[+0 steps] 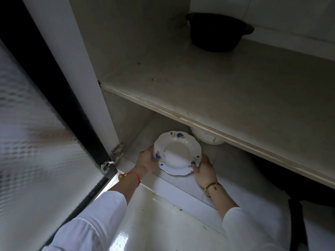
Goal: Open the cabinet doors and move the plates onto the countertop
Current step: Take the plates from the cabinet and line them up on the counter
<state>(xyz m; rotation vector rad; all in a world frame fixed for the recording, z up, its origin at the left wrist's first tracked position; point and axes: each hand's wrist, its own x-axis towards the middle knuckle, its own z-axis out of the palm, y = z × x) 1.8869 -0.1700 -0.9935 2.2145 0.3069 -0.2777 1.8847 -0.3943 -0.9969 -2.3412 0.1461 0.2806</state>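
The plate point(178, 153), white with blue flowers on a scalloped rim, is held at the mouth of the lower compartment of the cabinet, tilted toward the person and lifted off the compartment floor point(183, 185). The left hand point(147, 160) grips its left edge, with the fingers curled behind the rim. The right hand point(203, 169) grips the lower right edge, and its thumb presses on the rim from the front. Both hands are closed on the plate.

Beyond the fingertips, deeper in the same compartment, a white dish or bowl point(208, 137) stands partly hidden under the shelf point(217, 98); whether it is another plate cannot be told. On the shelf, far above the fingers, sits a dark pot point(217, 31). To the left of the left hand, the door point(36, 142) with patterned glass stands open on its hinge point(117, 151).

So the opening seems done on this side. The plate is taken but not yet on the countertop, which is not in view. Probably more crockery is left.
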